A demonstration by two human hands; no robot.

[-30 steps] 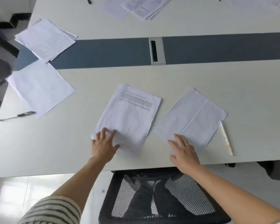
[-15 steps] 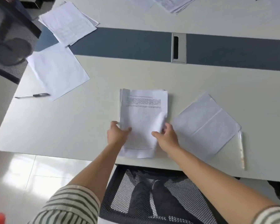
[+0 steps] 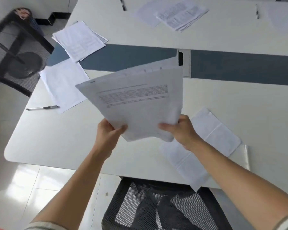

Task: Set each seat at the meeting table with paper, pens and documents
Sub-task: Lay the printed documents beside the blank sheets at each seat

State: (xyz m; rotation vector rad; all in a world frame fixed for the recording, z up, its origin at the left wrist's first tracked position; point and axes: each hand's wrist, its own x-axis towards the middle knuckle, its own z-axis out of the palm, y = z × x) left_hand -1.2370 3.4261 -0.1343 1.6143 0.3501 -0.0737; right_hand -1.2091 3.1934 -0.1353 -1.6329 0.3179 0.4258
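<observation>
A stack of printed documents (image 3: 140, 100) is lifted off the white meeting table (image 3: 65, 140), tilted up toward me. My left hand (image 3: 107, 131) grips its lower left corner and my right hand (image 3: 181, 130) grips its lower right edge. On the table below and to the right lies blank folded paper (image 3: 213, 135), partly under my right forearm, with a pale pen (image 3: 247, 156) along its right side. At the left seat lie a blank sheet (image 3: 63, 85), a printed stack (image 3: 79, 39) and a black pen (image 3: 42, 108).
A black mesh chair (image 3: 156, 206) stands at the near edge below my arms, another chair (image 3: 15, 52) at the table's left end. A dark blue strip with a cable hatch (image 3: 185, 63) runs across the middle. More papers (image 3: 178, 13) and pens (image 3: 122, 4) lie on the far side.
Both hands closed on the printed stack's lower edge and lifted it off the table toward me. My right hand left the folded blank paper, which stayed in place.
</observation>
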